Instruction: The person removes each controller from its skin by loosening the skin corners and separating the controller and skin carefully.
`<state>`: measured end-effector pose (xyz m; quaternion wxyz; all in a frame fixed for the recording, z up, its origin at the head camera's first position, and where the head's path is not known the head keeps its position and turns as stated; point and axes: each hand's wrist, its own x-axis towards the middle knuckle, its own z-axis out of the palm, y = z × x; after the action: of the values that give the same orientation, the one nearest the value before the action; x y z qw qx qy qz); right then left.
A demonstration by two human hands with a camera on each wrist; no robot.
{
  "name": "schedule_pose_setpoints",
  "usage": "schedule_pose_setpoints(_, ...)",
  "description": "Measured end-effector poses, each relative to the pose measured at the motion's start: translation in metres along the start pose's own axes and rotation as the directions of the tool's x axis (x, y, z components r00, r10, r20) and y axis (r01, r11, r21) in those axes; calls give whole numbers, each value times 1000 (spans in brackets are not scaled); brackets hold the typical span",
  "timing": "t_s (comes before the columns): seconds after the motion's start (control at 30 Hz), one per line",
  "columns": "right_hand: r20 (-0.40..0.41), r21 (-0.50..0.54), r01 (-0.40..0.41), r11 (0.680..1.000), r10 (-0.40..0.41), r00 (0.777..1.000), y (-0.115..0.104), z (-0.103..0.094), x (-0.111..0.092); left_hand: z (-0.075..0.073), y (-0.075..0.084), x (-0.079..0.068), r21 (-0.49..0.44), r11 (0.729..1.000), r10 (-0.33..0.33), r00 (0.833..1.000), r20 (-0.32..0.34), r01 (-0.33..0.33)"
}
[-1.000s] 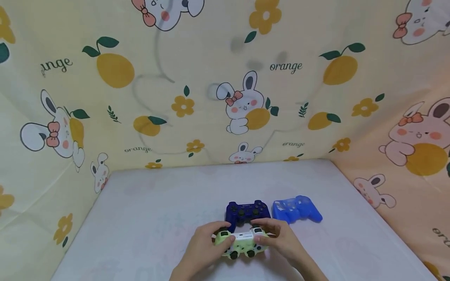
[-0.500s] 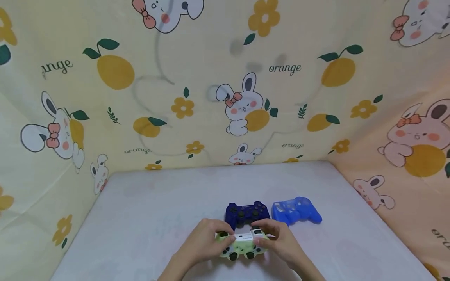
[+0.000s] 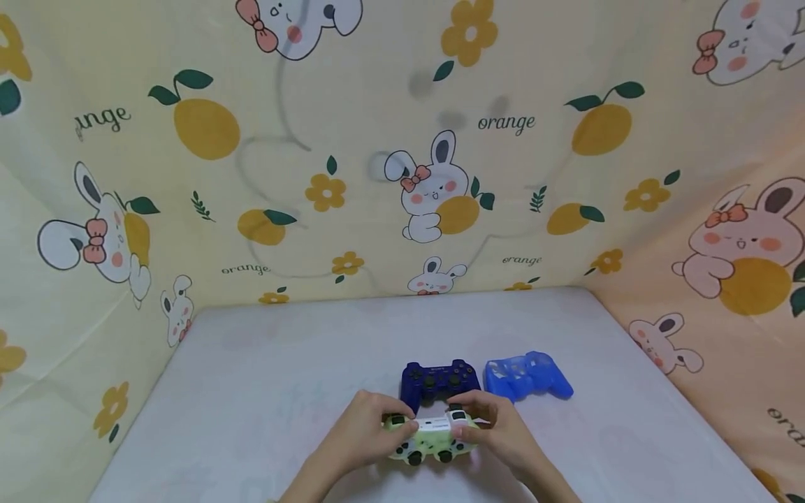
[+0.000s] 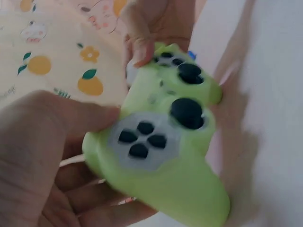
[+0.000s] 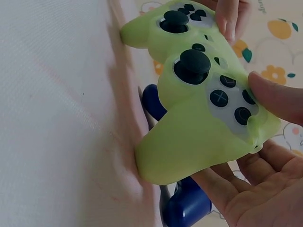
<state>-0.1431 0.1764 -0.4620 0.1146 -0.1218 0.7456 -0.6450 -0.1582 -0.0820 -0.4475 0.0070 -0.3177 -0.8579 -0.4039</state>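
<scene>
**Your left hand has moved a little, and the green pad is in both hands**

Look at your left hand (image 3: 371,433). A second ago, more of the pad's left end was showing. Now that hand hides more of it, and your left arm comes in from farther out to the side. Your right hand (image 3: 499,426) looks much the same as it did then.

Both hands are holding the green game pad (image 3: 434,441), one at each end. Your thumbs are on the front, and your other fingers are curled behind. The sticks and buttons face you. The pad is low over the white tabletop (image 3: 283,370), but you can't tell if its handles touch it.

The dark blue game pad (image 3: 441,373) lies just past the green one. The bright blue thing (image 3: 528,377), shaped like a pad, is just to the right of that. Both still lie in the same spots.

So this looks like just a small change of grip. The work still seems to be all about the green pad, and your hold looks safe at both ends.
</scene>
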Motion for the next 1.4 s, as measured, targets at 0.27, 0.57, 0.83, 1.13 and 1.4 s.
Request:
schedule_pose_setpoints(0.27, 3, 9, -15, 1000, 15, 1000, 1, -1, 0, 5, -5, -2, -143, 985, -102, 994, -30, 96)
schedule_pose_setpoints(0.57, -4, 9, 0, 1000, 0, 1000, 0, 0, 0, 14, 4, -3, -207, 963, -211, 961, -180, 173)
schedule_pose_setpoints(0.83, -2, 15, 3, 1000, -2, 1000, 3, 0, 0, 18, 17, -2, -143, 956, -286, 929, -234, 258)
schedule_pose_setpoints(1.13, -4, 12, -18, 1000, 18, 1000, 2, -2, -3, 20, 0, -6, 21, 998, -61, 983, -175, 65)
schedule_pose_setpoints(1.4, 13, 42, -8, 999, 8, 1000, 0, -1, -5, 11, -5, -2, -41, 997, 64, 994, -90, -68)
